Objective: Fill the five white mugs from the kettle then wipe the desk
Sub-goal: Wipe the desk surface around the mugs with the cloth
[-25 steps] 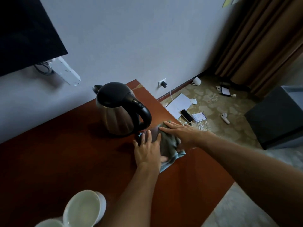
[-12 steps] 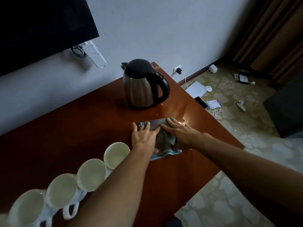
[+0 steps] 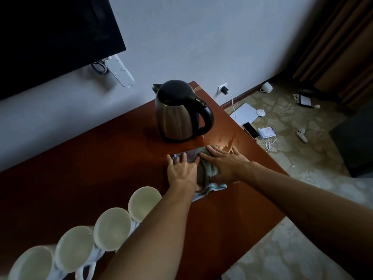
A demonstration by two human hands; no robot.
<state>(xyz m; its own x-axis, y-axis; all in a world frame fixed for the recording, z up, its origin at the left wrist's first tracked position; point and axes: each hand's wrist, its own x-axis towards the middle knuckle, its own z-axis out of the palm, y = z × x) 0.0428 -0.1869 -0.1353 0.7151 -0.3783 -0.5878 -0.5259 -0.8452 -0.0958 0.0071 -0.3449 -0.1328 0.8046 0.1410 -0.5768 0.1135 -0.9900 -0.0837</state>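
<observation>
A steel kettle [image 3: 177, 116] with a black lid and handle stands at the far right of the red-brown desk [image 3: 84, 170]. In front of it lies a grey-blue cloth [image 3: 203, 174]. My left hand [image 3: 182, 171] and my right hand [image 3: 226, 164] both press flat on the cloth, fingers spread. Spilled water [image 3: 228, 140] glistens on the desk just beyond my right fingers. A row of white mugs [image 3: 113, 228] runs along the near left edge, holding liquid; my left forearm hides part of the row.
A dark screen [image 3: 52, 37] hangs on the wall at upper left with a white power strip [image 3: 121, 71] under it. On the floor at right lie a phone [image 3: 251, 130], papers, a charger cable and a white mug [image 3: 266, 87]. The desk's right edge is close to my right hand.
Both hands and the cloth have slid toward me, away from the kettle, leaving wet streaks. My view has tilted down and left, so the row of mugs has come into sight.
</observation>
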